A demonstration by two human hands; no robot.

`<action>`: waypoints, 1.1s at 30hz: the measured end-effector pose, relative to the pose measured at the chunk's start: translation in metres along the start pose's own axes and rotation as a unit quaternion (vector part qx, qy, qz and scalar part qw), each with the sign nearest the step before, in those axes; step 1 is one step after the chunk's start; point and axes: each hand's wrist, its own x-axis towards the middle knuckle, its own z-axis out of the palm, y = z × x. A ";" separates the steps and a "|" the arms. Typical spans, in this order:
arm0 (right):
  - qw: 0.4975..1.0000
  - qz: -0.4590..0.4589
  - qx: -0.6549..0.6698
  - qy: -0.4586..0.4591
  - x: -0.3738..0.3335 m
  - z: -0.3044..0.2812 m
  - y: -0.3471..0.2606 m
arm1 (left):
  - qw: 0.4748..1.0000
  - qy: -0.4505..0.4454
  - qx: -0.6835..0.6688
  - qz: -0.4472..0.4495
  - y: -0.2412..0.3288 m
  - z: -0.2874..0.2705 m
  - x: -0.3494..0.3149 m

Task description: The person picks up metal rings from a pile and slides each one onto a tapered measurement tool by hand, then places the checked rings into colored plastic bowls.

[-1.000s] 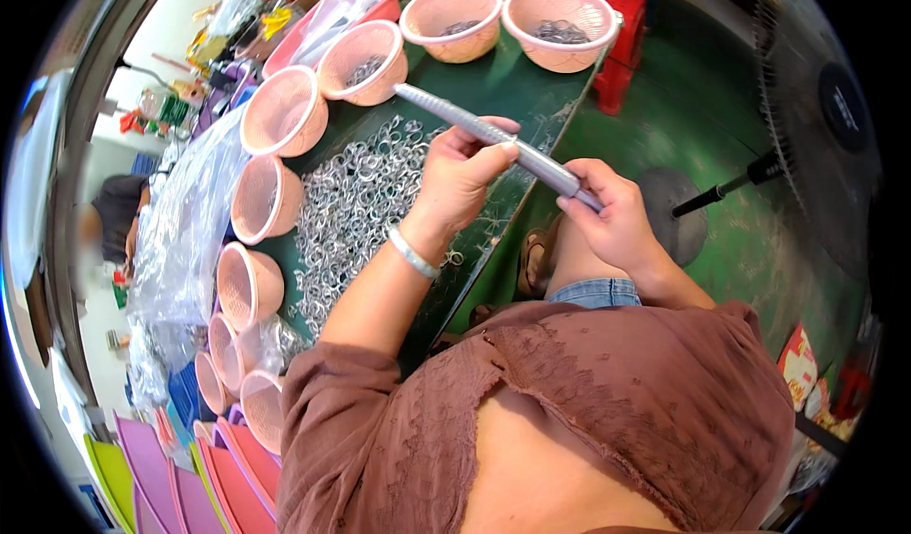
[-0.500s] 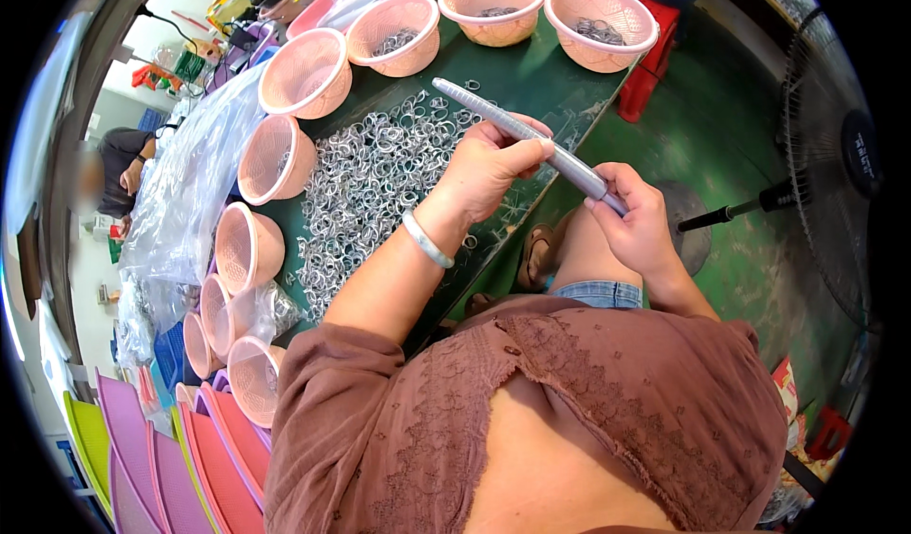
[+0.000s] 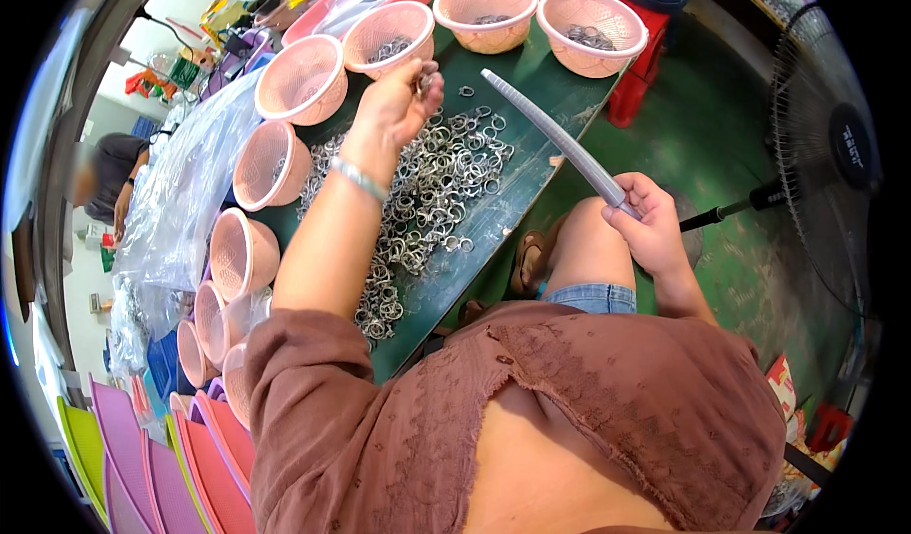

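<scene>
My right hand [image 3: 647, 226] grips the handle end of a grey tapered ring mandrel [image 3: 560, 140], which slants up and to the left with its narrow tip free. No ring shows on the mandrel. My left hand [image 3: 400, 107] is raised over the table, its fingers curled around a small silver ring [image 3: 423, 82]. It is close to a pink basket [image 3: 391, 36] with some rings at the bottom. Below and around my left forearm lies a wide pile of silver rings [image 3: 446, 169] on the green tabletop [image 3: 474, 259].
More pink baskets [image 3: 302, 77] curve along the table's far and left edges, several holding rings. Clear plastic sheeting [image 3: 195, 183] lies to the left. A red stool [image 3: 634, 83] and a black fan [image 3: 821, 155] stand to the right. Another person [image 3: 114, 178] is at the far left.
My left hand has left the mandrel and moved up and left toward the baskets, a ring in its fingers. My right hand still holds the mandrel, shifted slightly right.
</scene>
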 end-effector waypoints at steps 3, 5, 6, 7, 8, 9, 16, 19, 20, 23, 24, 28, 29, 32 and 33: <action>0.999 0.017 0.027 0.004 0.002 0.006 -0.004 | 0.997 -0.046 -0.036 0.053 0.021 0.024 0.049; 0.999 0.011 0.037 0.009 0.002 0.006 -0.002 | 0.995 -0.057 0.003 0.087 0.038 0.051 0.059; 0.999 0.009 0.043 0.007 0.001 0.007 -0.001 | 0.995 -0.044 0.024 0.091 0.044 0.067 0.052; 0.999 0.017 0.038 0.014 0.000 0.007 -0.002 | 0.992 -0.023 0.075 0.102 0.046 0.068 0.051; 0.999 0.024 0.033 0.019 -0.001 0.007 -0.004 | 0.985 -0.001 0.126 0.114 0.048 0.068 0.051; 0.999 0.030 0.031 0.024 -0.001 0.007 -0.004 | 0.975 0.023 0.180 0.125 0.050 0.065 0.051; 0.999 0.020 0.035 -0.008 0.005 0.004 0.010 | 0.675 -0.039 0.721 0.152 0.033 -0.041 0.006; 0.999 0.023 0.025 -0.022 0.008 0.009 0.013 | 0.580 -0.001 0.803 0.141 0.024 -0.074 -0.008; 0.999 0.024 0.026 -0.030 0.009 0.011 0.014 | 0.583 -0.003 0.804 0.118 0.022 -0.081 -0.014; 0.998 0.025 0.030 -0.046 0.013 0.020 0.017 | 0.554 -0.006 0.816 0.167 0.013 -0.084 -0.031; 0.998 0.026 0.031 -0.049 0.014 0.023 0.018 | 0.563 -0.009 0.805 0.185 0.011 -0.085 -0.035; 0.998 0.029 0.026 -0.056 0.014 0.032 0.017 | 0.620 -0.058 0.760 0.184 0.014 -0.080 -0.053; 0.998 0.031 0.024 -0.056 0.014 0.033 0.017 | 0.659 -0.082 0.727 0.173 0.016 -0.080 -0.056; 0.998 0.035 0.016 -0.058 0.014 0.035 0.017 | 0.713 -0.127 0.680 0.114 0.021 -0.083 -0.060; 0.998 0.037 0.012 -0.058 0.014 0.036 0.016 | 0.718 -0.107 0.678 0.113 0.021 -0.087 -0.054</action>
